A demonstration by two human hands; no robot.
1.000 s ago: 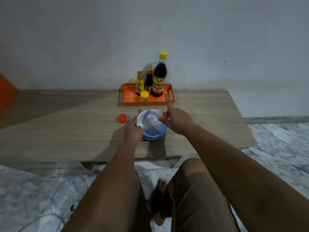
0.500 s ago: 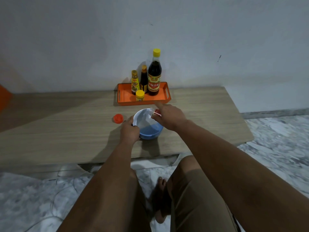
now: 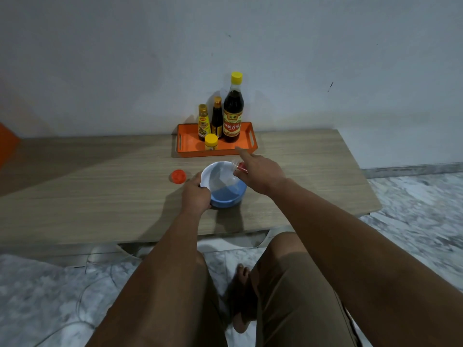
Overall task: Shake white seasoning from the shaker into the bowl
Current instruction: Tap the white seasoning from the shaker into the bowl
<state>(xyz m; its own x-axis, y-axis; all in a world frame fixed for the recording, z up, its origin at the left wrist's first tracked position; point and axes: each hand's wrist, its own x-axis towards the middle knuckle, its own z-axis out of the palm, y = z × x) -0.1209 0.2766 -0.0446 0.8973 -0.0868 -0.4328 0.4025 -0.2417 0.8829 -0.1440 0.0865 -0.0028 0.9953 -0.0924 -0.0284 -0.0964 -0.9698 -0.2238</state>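
Clear plastic shaker (image 3: 237, 167) sits mid-frame, tipped mouth-down over the right rim of the blue bowl (image 3: 225, 194). Right hand (image 3: 261, 171) grips it, fingers curled round the body, index finger stuck out straight toward the orange tray (image 3: 190, 146). Left hand (image 3: 196, 195) grips the bowl's left rim, tilting it up off the wooden table (image 3: 100, 186). Red cap (image 3: 178, 176) lies on the table just left of the bowl, so the shaker is already opened. Judged progress: shaking step underway; cannot tell how much white seasoning is in the bowl, too blurred. Left to do: finish shaking, set shaker down. Versus half a second ago: index finger now extended instead of folded down, shaker a bit more exposed, grip on bowl unchanged. Tray holds three bottles and a yellow-lidded jar (image 3: 211, 142), above centre.
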